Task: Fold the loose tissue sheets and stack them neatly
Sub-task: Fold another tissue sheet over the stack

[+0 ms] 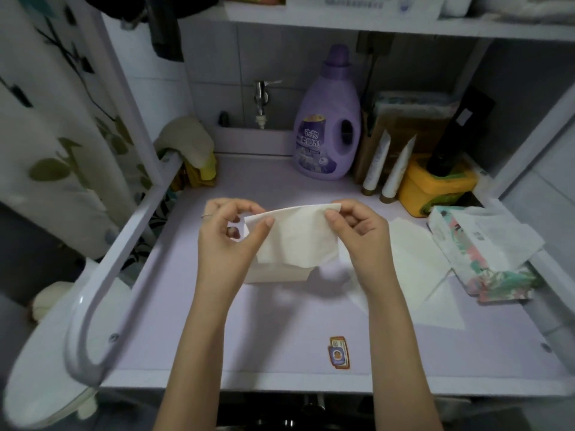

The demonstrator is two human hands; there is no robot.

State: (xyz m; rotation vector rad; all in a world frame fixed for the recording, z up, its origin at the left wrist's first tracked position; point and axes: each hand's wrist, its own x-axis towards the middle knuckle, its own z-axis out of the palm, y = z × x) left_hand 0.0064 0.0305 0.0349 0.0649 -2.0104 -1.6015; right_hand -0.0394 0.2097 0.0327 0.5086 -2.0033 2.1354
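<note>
A white tissue sheet (pixel 298 237) hangs folded over in the air above the lilac worktop (pixel 280 331). My left hand (pixel 230 234) pinches its upper left corner and my right hand (pixel 354 231) pinches its upper right corner. Directly under the held sheet lies a small stack of folded tissues (pixel 277 273), partly hidden by it. Loose flat tissue sheets (pixel 413 269) lie spread on the worktop to the right of my right hand. An opened floral tissue pack (pixel 485 253) sits at the right edge.
A purple softener bottle (pixel 326 126) stands at the back, with two white tubes (pixel 385 169), a yellow tub (pixel 435 185) and a dark bottle beside it. A white rail (pixel 124 244) runs along the left. A small sticker (pixel 339 353) lies near the front edge.
</note>
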